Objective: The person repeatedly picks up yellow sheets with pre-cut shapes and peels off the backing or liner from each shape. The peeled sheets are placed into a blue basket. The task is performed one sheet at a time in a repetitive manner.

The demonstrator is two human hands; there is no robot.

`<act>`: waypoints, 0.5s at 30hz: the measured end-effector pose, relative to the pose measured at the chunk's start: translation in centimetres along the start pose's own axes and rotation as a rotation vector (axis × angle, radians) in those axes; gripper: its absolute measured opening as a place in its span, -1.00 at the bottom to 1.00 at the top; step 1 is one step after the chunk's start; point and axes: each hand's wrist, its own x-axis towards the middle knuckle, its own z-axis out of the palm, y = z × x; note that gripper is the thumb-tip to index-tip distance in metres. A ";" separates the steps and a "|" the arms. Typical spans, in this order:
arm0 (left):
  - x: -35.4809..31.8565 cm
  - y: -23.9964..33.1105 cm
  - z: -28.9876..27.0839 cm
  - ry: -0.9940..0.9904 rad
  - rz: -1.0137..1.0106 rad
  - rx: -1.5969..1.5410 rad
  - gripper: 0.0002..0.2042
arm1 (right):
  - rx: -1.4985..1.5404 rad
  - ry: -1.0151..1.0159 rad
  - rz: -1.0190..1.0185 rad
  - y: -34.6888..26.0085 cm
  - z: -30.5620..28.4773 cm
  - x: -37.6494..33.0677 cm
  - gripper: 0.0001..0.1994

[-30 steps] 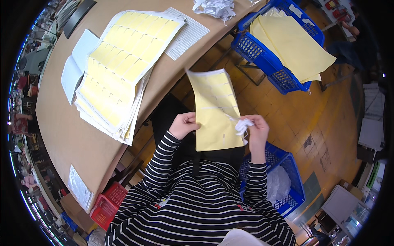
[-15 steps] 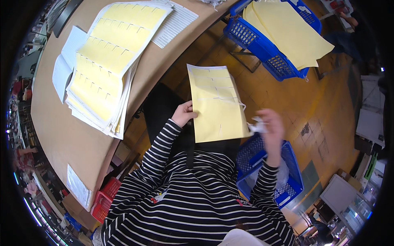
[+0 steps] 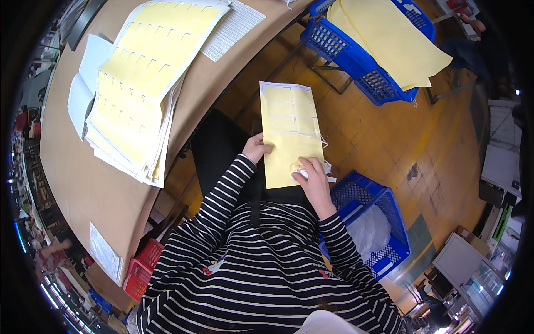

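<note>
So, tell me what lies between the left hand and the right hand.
The head view shows a plain stretch of the yellow sheet between the left hand, at the sheet's left edge, and the right hand, over its lower part.

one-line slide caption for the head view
Left hand holding a yellow sheet by its edge, right hand pinching white scraps over its lower part.
</note>
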 end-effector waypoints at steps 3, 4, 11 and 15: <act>0.0 -0.1 0.0 -0.001 0.000 0.024 -0.56 | -0.081 -0.170 0.084 -0.2 -0.4 -0.1 -0.74; -0.1 -0.1 0.0 0.005 -0.001 0.034 -0.56 | -0.077 -0.178 0.061 -0.3 -0.7 -0.1 -0.73; -0.2 0.1 0.1 0.029 0.014 0.031 -0.55 | 0.006 -0.168 0.102 -0.4 -1.9 -0.3 -0.68; -0.3 0.1 0.2 0.016 0.003 0.051 -0.54 | -0.032 -0.229 0.062 0.0 -1.7 -0.2 -0.58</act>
